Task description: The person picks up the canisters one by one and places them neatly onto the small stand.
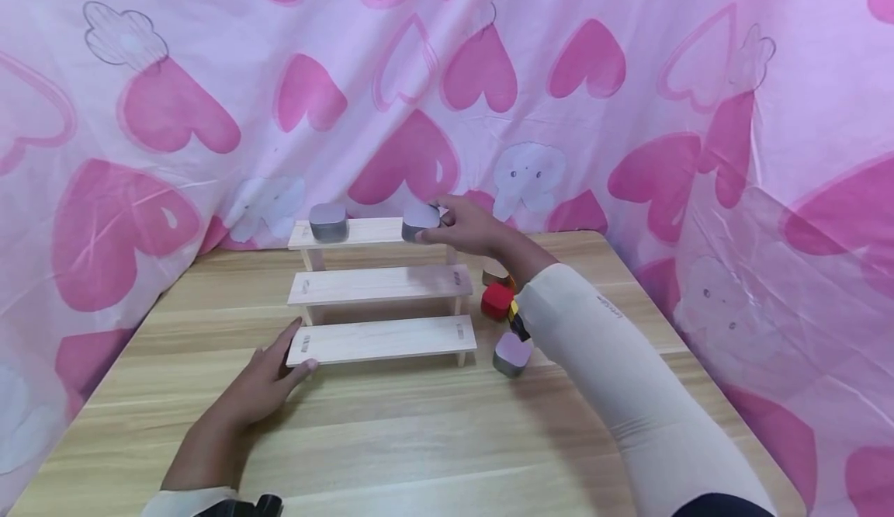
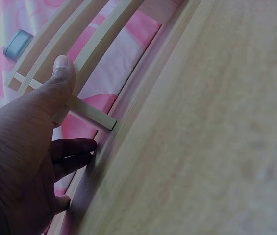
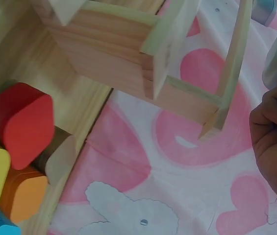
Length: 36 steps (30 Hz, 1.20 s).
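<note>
Pink cloth [image 1: 545, 5] printed with hearts hangs behind the wooden tabletop [image 1: 391, 439] and down both sides of it. The right hand [image 1: 464, 226] reaches towards the far edge and pinches a silver-grey block [image 1: 417, 226] at the right end of the top shelf [image 1: 373, 231]; whether the block's base touches the wood, I cannot tell. The left hand [image 1: 268, 381] grips the left end of the bottom shelf [image 1: 384, 340], thumb at its near corner, forefinger along the end, the other fingers spread low by the tabletop. Both shelves belong to a three-step wooden stand [image 1: 380, 286], placed slightly left of centre and towards the far edge. A matching block [image 1: 328, 223] sits at the top shelf's left end. Between the stand and the tabletop's right edge lie a loose grey block [image 1: 512, 355], nearest the front, then a red block [image 1: 497, 301], a yellow block [image 1: 514, 311] and a brown block [image 1: 494, 276]; the right wrist view adds an orange block [image 3: 25, 196] and a blue block [image 3: 1, 226]. The step in hand seems to be seating the pinched block while the stand is steadied; the next move probably calls for parting the fingers without nudging the shelf
</note>
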Available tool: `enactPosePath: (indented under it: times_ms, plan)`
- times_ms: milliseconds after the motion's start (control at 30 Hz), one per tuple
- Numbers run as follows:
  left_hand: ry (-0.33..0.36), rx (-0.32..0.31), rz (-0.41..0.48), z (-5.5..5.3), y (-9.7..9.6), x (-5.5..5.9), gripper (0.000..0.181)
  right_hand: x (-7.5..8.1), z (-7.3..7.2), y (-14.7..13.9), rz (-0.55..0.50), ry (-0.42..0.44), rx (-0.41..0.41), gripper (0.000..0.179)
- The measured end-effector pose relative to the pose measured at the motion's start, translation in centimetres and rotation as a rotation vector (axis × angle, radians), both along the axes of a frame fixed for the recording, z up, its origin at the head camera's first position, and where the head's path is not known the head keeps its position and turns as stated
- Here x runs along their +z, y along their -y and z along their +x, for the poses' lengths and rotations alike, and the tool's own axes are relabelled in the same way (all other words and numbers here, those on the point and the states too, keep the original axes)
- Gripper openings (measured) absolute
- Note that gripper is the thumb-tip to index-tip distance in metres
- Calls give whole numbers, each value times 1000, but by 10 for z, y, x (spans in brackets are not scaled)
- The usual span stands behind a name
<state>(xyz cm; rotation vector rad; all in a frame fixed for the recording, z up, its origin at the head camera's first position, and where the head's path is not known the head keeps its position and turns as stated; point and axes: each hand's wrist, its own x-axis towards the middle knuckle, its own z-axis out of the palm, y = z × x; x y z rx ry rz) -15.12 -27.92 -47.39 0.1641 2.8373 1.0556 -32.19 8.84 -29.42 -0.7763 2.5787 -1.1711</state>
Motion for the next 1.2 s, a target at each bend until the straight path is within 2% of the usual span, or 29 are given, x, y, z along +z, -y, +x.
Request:
enactPosePath:
  times_ms: [200, 433, 733, 933, 1200]
  plan:
    - [-2, -5, 17, 1, 0, 1, 97, 7, -10, 17, 6, -36, 24, 47]
    - [-4, -3, 2, 1, 1, 0, 97, 8, -16, 42, 2, -25, 94, 50]
    - [-29, -8, -17, 1, 1, 1, 96, 7, -23, 61, -13, 13, 94, 46]
    - [-33, -23, 17, -2, 1, -2, 96, 6, -26, 68, -19, 38, 84, 49]
    - [-41, -19, 9, -1, 1, -2, 95, 9, -26, 75, -4, 43, 78, 51]
